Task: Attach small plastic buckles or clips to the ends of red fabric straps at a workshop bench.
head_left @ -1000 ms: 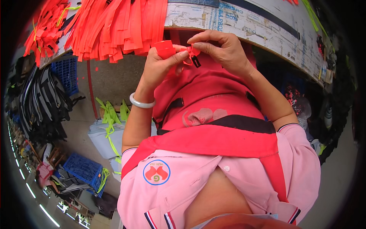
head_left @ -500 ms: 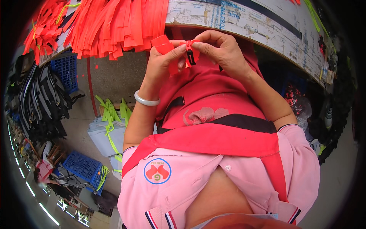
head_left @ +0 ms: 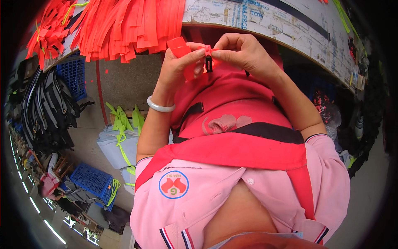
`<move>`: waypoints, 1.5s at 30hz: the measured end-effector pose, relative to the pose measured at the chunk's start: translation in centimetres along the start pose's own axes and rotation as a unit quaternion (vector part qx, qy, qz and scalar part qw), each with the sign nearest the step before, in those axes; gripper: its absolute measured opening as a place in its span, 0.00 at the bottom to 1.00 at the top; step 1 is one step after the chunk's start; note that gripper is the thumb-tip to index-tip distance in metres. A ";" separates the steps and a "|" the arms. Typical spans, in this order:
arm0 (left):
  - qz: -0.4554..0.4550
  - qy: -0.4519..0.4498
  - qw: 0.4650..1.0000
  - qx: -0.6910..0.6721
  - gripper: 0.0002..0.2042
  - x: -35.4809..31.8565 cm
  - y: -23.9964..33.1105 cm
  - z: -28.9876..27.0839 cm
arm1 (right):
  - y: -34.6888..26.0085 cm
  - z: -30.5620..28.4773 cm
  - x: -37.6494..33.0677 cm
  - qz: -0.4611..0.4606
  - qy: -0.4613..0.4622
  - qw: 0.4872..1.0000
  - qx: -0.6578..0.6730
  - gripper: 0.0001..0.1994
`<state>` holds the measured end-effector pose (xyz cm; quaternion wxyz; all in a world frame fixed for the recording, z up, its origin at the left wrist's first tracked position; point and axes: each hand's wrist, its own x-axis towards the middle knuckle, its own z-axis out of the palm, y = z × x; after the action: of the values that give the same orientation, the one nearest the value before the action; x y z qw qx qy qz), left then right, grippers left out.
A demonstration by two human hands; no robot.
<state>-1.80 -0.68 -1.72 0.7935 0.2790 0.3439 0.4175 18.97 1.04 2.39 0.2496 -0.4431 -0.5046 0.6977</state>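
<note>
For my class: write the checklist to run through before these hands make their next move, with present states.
1. Left hand holding the red strip: ok.
2. Right hand pinching the red part beside the black clip: ok.
3. Clip visible between the hands: ok.
4. Strip passing through the clip: cannot tell, the hands hide it.
5. White bangle clear of the strip: ok, around the left wrist.
6. More red strips on the table: ok, hanging over its edge.
</note>
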 end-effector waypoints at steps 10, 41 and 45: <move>0.003 -0.011 0.996 0.089 0.08 -0.2 0.5 -0.1 | -0.3 -0.5 0.1 0.045 -0.042 0.998 -0.005 0.06; -0.013 0.000 0.997 0.076 0.09 0.1 0.4 -0.7 | -0.4 -0.1 0.6 0.021 -0.034 0.999 -0.001 0.07; -0.023 -0.033 0.998 -0.054 0.09 0.3 -0.3 -1.4 | 0.1 -0.3 1.1 -0.005 -0.085 0.996 -0.026 0.08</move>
<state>-2.61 -0.36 -2.88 0.8276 0.2412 0.3011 0.4078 18.70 2.00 1.84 0.1978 -0.3861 -0.5438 0.7184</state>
